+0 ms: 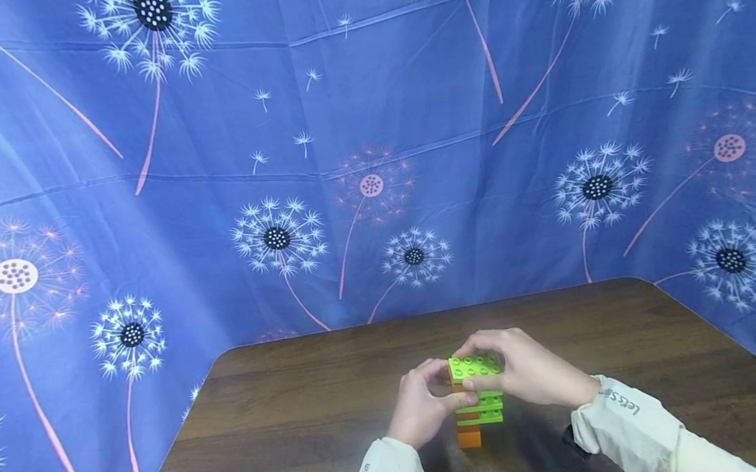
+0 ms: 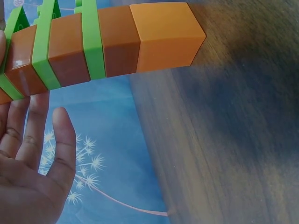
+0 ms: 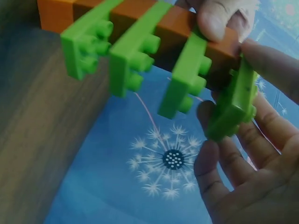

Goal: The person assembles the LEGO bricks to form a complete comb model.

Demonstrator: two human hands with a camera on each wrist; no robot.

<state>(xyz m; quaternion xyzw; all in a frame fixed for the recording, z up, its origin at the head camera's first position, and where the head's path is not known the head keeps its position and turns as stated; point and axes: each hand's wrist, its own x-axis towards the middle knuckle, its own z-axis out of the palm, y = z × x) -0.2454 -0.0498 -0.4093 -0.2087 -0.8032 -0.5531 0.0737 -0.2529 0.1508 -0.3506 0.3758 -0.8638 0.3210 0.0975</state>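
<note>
A tower of building blocks (image 1: 469,438) stands upright on the wooden table, orange and brown blocks alternating with flat green bricks that stick out to one side. My left hand (image 1: 417,409) grips its upper part from the left, thumb on the near side. In the left wrist view, some fingers of that hand (image 2: 32,179) pass behind the brown blocks. The top green brick (image 1: 473,368), studs up, is pinched between the thumb and fingers of my right hand (image 1: 530,366). In the right wrist view this top green brick (image 3: 236,105) sits slightly askew at the tower's end.
The dark brown wooden table (image 1: 298,413) has rounded far corners. Behind it hangs a blue cloth (image 1: 316,122) printed with dandelions. White sleeves (image 1: 639,423) cover both forearms, and a black band (image 1: 574,440) shows under the right cuff.
</note>
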